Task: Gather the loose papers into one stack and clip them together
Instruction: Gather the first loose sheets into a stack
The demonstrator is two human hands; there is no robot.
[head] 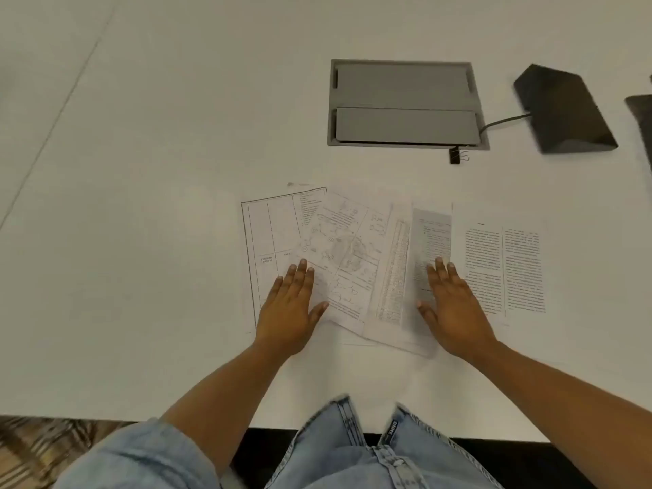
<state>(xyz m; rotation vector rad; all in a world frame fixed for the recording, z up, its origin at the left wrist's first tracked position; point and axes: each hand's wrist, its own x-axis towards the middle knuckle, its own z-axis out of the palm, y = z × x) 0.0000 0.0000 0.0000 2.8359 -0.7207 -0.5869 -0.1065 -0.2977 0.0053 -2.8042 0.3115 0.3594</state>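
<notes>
1. Pressing flat on the table-form sheet (271, 248) at the left end of the spread, the person's left hand (291, 305) lay palm down, fingers extended and gripping nothing.
2. Loose papers fanned across the white table (141, 171), a diagram sheet (338, 248) overlapping its neighbours at the centre.
3. The right hand (451, 305) rested open and flat on a text page (428, 238), fingers released.
4. A two-column page (504, 270) lay at the far right.
5. The black binder clip (456, 155) sat apart from the papers, just beside the grey cable hatch (405, 104), near a black wedge-shaped device (561, 107).
</notes>
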